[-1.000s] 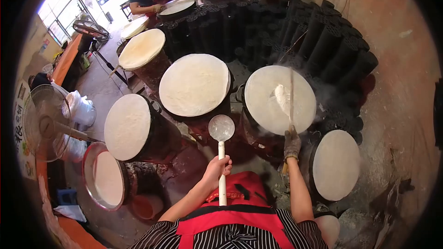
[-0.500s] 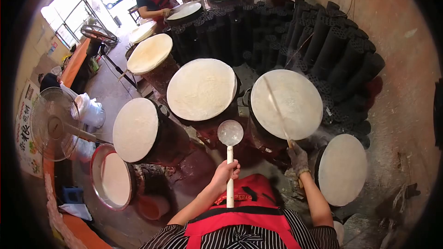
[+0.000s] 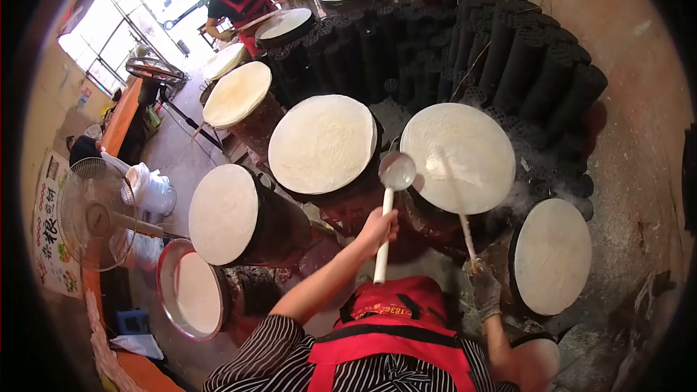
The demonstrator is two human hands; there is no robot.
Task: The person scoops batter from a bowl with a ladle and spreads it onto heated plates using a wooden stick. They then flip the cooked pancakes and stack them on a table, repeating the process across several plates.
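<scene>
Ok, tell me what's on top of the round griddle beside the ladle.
A thin pale sheet of batter covers the griddle, with the spreader stick from the gloved right hand resting across it. The griddle's surface beneath is hidden.

**Clearances and obstructions at the griddle ring**

I log drum griddles close around me: far left (image 3: 223,214), centre (image 3: 322,144), steaming one (image 3: 457,157), and right (image 3: 550,256). Narrow gaps separate the drums. My left hand (image 3: 377,230) holds a ladle (image 3: 396,171) across the gap between the centre and steaming drums. My gloved right hand (image 3: 485,289) holds a stick (image 3: 457,207) lying over the steaming surface. Stacked black briquettes (image 3: 508,51) wall off the far side. A batter basin (image 3: 190,291) and fan (image 3: 93,203) block the left; open floor (image 3: 170,147) runs beyond them.
</scene>
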